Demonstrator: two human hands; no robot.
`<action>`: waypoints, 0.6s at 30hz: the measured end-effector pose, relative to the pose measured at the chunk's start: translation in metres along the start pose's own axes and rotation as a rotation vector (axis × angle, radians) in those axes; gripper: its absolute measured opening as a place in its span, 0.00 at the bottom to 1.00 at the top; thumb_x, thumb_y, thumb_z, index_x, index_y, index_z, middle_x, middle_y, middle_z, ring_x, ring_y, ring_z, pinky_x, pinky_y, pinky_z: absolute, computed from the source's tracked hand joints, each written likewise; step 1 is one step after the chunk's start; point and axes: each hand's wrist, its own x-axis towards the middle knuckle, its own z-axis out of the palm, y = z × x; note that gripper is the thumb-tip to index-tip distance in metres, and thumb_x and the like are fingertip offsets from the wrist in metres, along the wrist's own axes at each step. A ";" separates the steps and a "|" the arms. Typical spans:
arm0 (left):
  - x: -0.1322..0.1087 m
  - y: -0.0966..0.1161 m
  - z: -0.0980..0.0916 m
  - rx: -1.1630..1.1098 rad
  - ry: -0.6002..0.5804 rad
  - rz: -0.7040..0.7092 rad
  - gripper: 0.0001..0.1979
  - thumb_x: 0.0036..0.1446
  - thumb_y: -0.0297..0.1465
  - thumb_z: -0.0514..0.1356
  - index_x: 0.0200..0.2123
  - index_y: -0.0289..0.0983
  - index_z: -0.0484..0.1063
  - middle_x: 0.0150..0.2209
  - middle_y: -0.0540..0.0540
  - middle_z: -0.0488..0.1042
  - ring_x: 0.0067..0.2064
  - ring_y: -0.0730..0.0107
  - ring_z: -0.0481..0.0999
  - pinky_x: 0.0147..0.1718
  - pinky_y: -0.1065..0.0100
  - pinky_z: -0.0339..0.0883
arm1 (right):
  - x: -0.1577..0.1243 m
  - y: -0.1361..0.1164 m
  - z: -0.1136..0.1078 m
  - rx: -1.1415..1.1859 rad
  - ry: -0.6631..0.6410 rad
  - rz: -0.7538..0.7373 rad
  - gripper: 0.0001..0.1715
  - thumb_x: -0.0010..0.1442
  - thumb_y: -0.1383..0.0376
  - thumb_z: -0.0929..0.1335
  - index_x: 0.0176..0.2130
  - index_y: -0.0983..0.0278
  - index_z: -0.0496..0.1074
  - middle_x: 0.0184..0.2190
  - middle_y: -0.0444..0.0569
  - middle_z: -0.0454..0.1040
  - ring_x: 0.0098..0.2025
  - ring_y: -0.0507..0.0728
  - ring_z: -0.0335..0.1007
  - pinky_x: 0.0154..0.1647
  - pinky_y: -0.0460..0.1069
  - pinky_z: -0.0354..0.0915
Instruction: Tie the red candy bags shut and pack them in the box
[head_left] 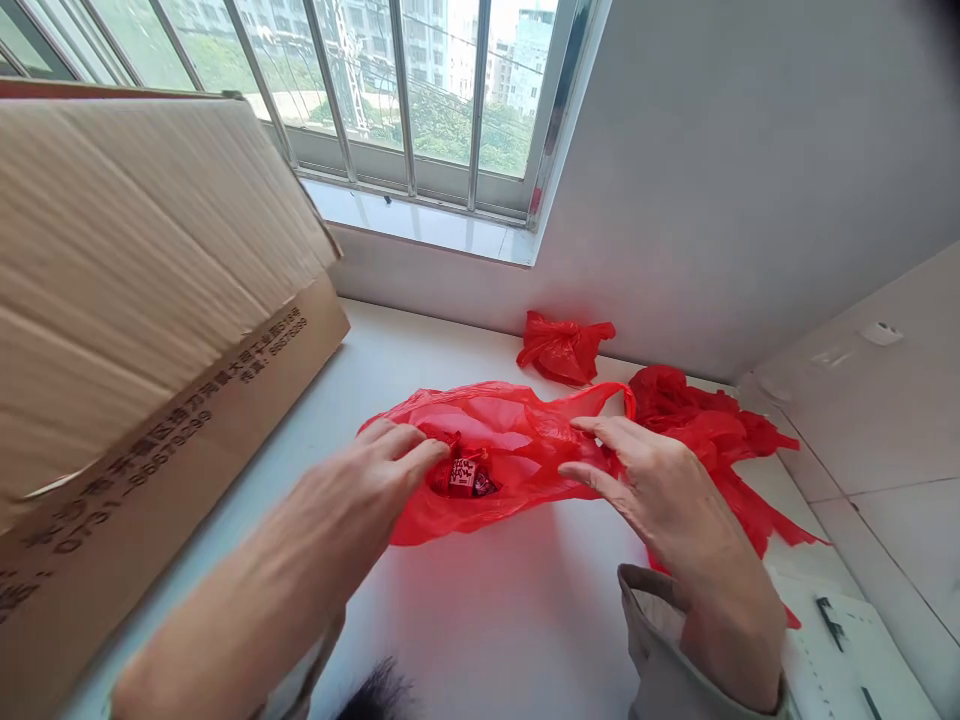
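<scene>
A thin red plastic bag (517,415) lies spread on the white tabletop, its mouth facing up toward me. Inside its left part are small dark red wrapped packets (463,475), one with a pale printed label. My left hand (390,465) reaches over the left end of the bag, fingers curled and thumb beside the packets. Its fingertips are hidden, so what they grip does not show. At the right end, by a loop handle of the bag, is my right hand (645,465). Its thumb and forefinger are apart, against the red plastic; its other fingers are hidden.
A large open cardboard box (150,400) with printed lettering takes up the left side. A crumpled red bag (566,348) lies by the wall, and more red bags (697,425) are heaped right. Beyond the table is a barred window (405,110). White sheets (847,640) lie at lower right.
</scene>
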 end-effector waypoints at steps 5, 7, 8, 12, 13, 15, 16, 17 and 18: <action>0.021 -0.005 -0.011 0.083 0.107 0.034 0.11 0.69 0.30 0.51 0.44 0.44 0.73 0.41 0.47 0.76 0.44 0.60 0.68 0.35 0.66 0.63 | 0.001 0.000 -0.004 0.092 0.276 -0.017 0.13 0.70 0.60 0.64 0.46 0.62 0.75 0.43 0.47 0.80 0.39 0.55 0.78 0.40 0.49 0.70; 0.024 -0.008 -0.002 0.077 0.006 -0.008 0.10 0.67 0.30 0.53 0.39 0.43 0.74 0.40 0.47 0.76 0.46 0.57 0.66 0.36 0.64 0.62 | 0.002 -0.002 -0.004 0.089 0.367 -0.040 0.10 0.70 0.64 0.65 0.45 0.62 0.75 0.42 0.46 0.80 0.41 0.54 0.77 0.42 0.48 0.70; 0.023 -0.010 0.004 0.094 -0.041 -0.065 0.07 0.64 0.29 0.55 0.37 0.42 0.74 0.40 0.46 0.76 0.47 0.54 0.65 0.38 0.62 0.61 | 0.003 -0.003 -0.005 0.081 0.415 -0.055 0.09 0.69 0.65 0.65 0.45 0.62 0.75 0.42 0.46 0.80 0.42 0.54 0.77 0.43 0.48 0.70; 0.014 -0.017 0.032 0.202 -0.050 -0.319 0.10 0.51 0.18 0.54 0.32 0.39 0.69 0.36 0.43 0.72 0.47 0.53 0.64 0.40 0.56 0.55 | 0.002 -0.005 -0.010 0.055 0.579 -0.054 0.09 0.68 0.69 0.66 0.43 0.62 0.76 0.40 0.45 0.81 0.43 0.54 0.78 0.44 0.48 0.71; 0.011 -0.019 0.037 0.205 -0.040 -0.332 0.11 0.51 0.17 0.52 0.30 0.38 0.67 0.34 0.45 0.70 0.44 0.56 0.65 0.40 0.56 0.55 | 0.001 -0.005 -0.012 0.053 0.600 -0.035 0.09 0.68 0.69 0.66 0.42 0.61 0.76 0.40 0.45 0.81 0.42 0.54 0.78 0.43 0.48 0.71; 0.005 -0.020 0.042 0.184 -0.050 -0.303 0.12 0.51 0.16 0.50 0.26 0.38 0.63 0.28 0.49 0.65 0.37 0.62 0.63 0.40 0.57 0.54 | -0.002 -0.005 -0.018 0.052 0.620 0.003 0.09 0.68 0.67 0.66 0.41 0.60 0.76 0.39 0.45 0.81 0.40 0.55 0.78 0.40 0.48 0.70; 0.004 -0.020 0.041 0.171 -0.063 -0.279 0.12 0.52 0.16 0.49 0.25 0.38 0.61 0.26 0.50 0.63 0.34 0.64 0.62 0.39 0.58 0.54 | -0.004 -0.005 -0.020 0.051 0.622 0.033 0.09 0.68 0.67 0.66 0.41 0.60 0.76 0.39 0.46 0.81 0.40 0.55 0.77 0.39 0.49 0.70; 0.004 -0.020 0.038 0.161 -0.074 -0.253 0.12 0.53 0.16 0.48 0.24 0.38 0.60 0.25 0.51 0.61 0.32 0.66 0.60 0.39 0.58 0.54 | -0.006 -0.004 -0.023 0.052 0.618 0.072 0.09 0.68 0.66 0.66 0.42 0.60 0.77 0.39 0.47 0.80 0.39 0.56 0.77 0.38 0.50 0.70; 0.005 -0.019 0.032 0.142 -0.094 -0.219 0.13 0.55 0.17 0.47 0.24 0.38 0.59 0.25 0.51 0.61 0.31 0.67 0.60 0.39 0.58 0.54 | -0.008 -0.002 -0.025 0.055 0.618 0.117 0.09 0.67 0.65 0.66 0.43 0.60 0.77 0.39 0.47 0.79 0.39 0.57 0.76 0.37 0.51 0.70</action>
